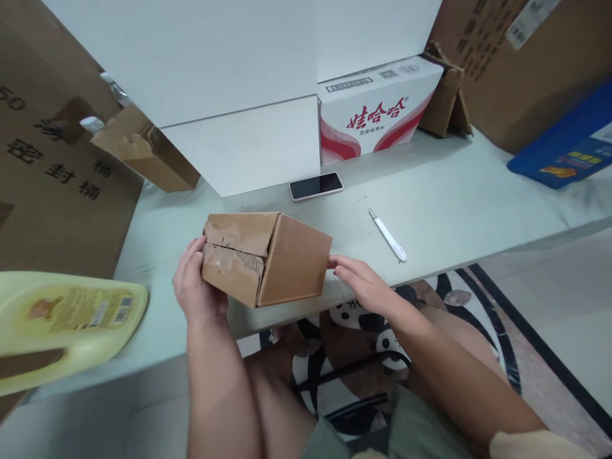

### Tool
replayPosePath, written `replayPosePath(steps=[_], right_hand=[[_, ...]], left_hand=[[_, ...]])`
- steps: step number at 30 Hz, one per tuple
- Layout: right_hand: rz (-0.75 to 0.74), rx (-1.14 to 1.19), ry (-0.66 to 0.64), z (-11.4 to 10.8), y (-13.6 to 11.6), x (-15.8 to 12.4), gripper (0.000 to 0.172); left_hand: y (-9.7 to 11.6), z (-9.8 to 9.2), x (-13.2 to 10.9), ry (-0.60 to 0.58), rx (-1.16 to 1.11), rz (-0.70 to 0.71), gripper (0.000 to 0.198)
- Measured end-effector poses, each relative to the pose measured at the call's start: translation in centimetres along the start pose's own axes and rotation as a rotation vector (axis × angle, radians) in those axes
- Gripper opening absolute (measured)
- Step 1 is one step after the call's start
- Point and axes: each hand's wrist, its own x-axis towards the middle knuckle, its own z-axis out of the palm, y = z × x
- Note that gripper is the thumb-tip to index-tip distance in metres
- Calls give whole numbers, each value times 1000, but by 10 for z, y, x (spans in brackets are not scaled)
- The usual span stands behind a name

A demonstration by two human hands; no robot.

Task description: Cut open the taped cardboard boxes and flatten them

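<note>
Small brown carton [275, 259] tilted over the table's [463, 210] near edge, left of center. Flaps [241, 233] meet at a seam, contents hidden. Left hand [198, 284] clamped on its left end. Right hand [363, 285]: fingertips at its right edge, can't tell if gripping. Far: red-white carton [377, 118], contents not visible. Moving room: tabletop between white cutter [388, 237] and blue container [567, 143] at right; phone [316, 187] sits on the far side.

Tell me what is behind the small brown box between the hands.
Beyond the brown box, a phone lies on the table, with white panels farther back. Whatever lies directly behind the box is covered.
</note>
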Motion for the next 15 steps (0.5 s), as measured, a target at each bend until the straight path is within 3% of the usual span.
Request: replayPosePath(steps=[3,7,10,13,15], right_hand=[[-174,-20,-55,-4,-7,-5,56],[-241,-145,70,-14,-16,-13,65],[-251,-171,182,-23,-18,-15,62],[-236,-155,280,-34,-19,-16,46],[-208,-136,330,-40,-18,-17,37]], left_hand=[[1,7,-6,-125,-80,-222,34],[4,19,-26,-491,-46,-589,60],[4,29,-44,-778,53,-683,69],[4,37,-56,-1069,226,-742,70],[3,39,-58,-1183,345,-758,68]])
